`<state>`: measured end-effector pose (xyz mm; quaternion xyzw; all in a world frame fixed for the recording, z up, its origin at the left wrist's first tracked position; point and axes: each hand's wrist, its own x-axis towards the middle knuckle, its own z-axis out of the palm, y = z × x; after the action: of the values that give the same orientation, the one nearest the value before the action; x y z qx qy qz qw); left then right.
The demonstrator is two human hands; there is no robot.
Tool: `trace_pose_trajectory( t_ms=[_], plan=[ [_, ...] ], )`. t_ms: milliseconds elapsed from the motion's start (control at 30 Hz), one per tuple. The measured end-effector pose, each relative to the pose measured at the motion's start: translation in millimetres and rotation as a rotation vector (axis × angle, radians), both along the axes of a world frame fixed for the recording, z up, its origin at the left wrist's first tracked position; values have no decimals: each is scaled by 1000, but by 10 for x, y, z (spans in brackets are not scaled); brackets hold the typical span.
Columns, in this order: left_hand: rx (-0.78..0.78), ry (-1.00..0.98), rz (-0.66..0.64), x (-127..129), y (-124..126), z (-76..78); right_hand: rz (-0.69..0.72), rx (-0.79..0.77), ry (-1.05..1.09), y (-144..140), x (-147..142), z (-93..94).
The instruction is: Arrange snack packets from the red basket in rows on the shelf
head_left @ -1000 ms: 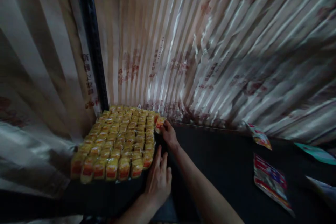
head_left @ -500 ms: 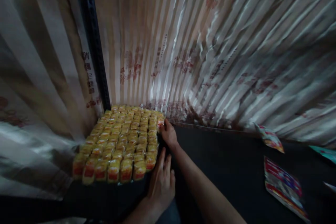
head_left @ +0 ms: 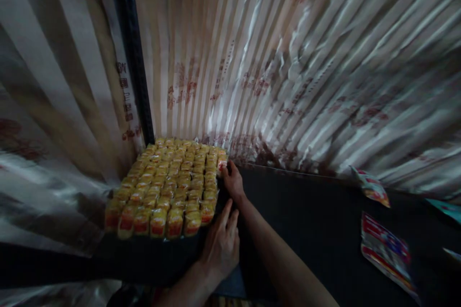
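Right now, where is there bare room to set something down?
Between the right hand and the red packet, the dark surface is bare. The left corner is crowded with yellow packs; the left hand is beside them.

The light was dim — glare streaked the sheeting (head_left: pixel 288 57) right of the black post (head_left: pixel 135 53), blurred and stretched farthest from it.

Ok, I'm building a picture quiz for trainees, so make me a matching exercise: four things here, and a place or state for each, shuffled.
1. Yellow packs
2. Right hand
3. Left hand
4. Dark post

A. Fingers extended, beside the near right corner
B. Rising behind the far left corner
C. Set close together in rows
D. At the far right corner

Pairs: 1-C, 2-D, 3-A, 4-B
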<state>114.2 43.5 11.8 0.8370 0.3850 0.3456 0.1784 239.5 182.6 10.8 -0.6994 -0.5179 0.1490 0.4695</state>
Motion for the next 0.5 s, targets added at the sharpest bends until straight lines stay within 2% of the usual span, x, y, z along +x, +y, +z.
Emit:
trace_pose_trajectory(
  t_ms=[100, 200, 300, 367, 433, 500],
  plan=[
    [36, -12, -44, -31, -14, 70, -54, 10, 83, -166, 48, 47],
    [97, -27, -137, -92, -63, 183, -81, 31, 139, -566, 63, 188],
    [166, -79, -268, -169, -195, 283, -73, 45, 272, -1194, -7, 373],
    [203, -96, -335, -214, -348, 314, -132, 45, 377, -1687, -101, 470],
    [206, -84, -383, -251, -554, 309, -184, -7, 386, -2185, -204, 506],
    [171, -44, -446, -285, -796, 269, -167, -71, 393, -2633, -289, 457]
  ],
)
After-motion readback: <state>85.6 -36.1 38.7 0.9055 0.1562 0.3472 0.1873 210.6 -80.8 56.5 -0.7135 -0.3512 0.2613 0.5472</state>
